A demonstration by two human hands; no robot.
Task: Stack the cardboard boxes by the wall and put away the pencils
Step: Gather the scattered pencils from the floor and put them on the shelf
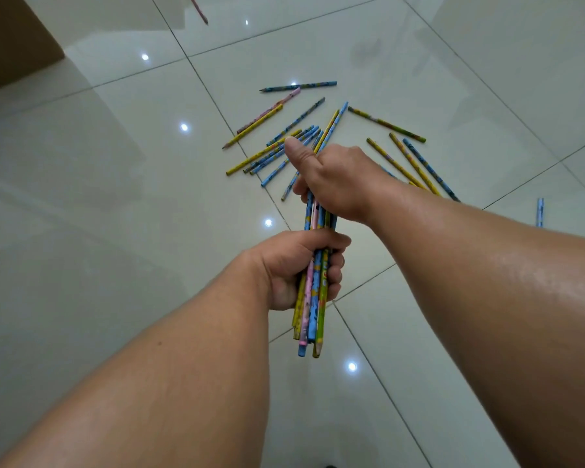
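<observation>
Both hands held one bundle of pencils (314, 315) above the tiled floor (115, 197). At least five pencils showed in it. The left hand (294, 268) had its fingers (335, 276) curled tight round the lower half, and the right hand (335, 180) gripped the upper end with its thumb raised. About fifteen loose pencils (274, 146) lay fanned on the floor beyond the hands; they overlapped and the right forearm covered some, so the count was uncertain. One stray pencil (198, 8) lay far off at the top and another pencil (540, 212) at the right. One cardboard box (11, 38) stood in the upper left corner.
</observation>
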